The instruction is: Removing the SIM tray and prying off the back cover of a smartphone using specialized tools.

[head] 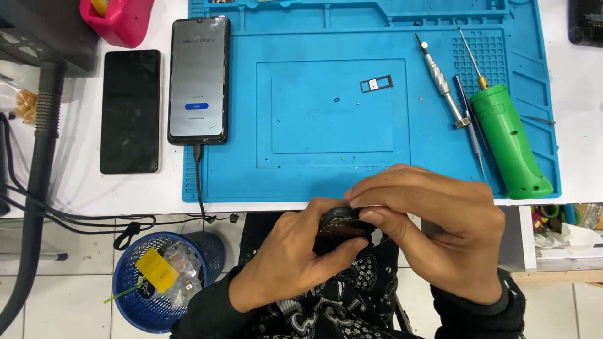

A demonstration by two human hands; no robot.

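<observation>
Nearest the camera, over the lap and just off the table's (75, 182) front edge, the left hand (286, 257) cups a small dark phone-like device (339, 227) from below, its grip pressed around the body, thumb under the lower edge. The right hand (433, 229) covers the device from above, fingertips pinching its top edge. Below left, a blue waste basket (160, 282) stands on the tiled floor. Further out lies the blue work mat (326, 125) carrying a small card tray (376, 83), a silver screwdriver (443, 81) and a green power tool (512, 141). At its left edge a lit phone (198, 78) lies cabled; a dark phone (131, 111) lies beside it.
</observation>
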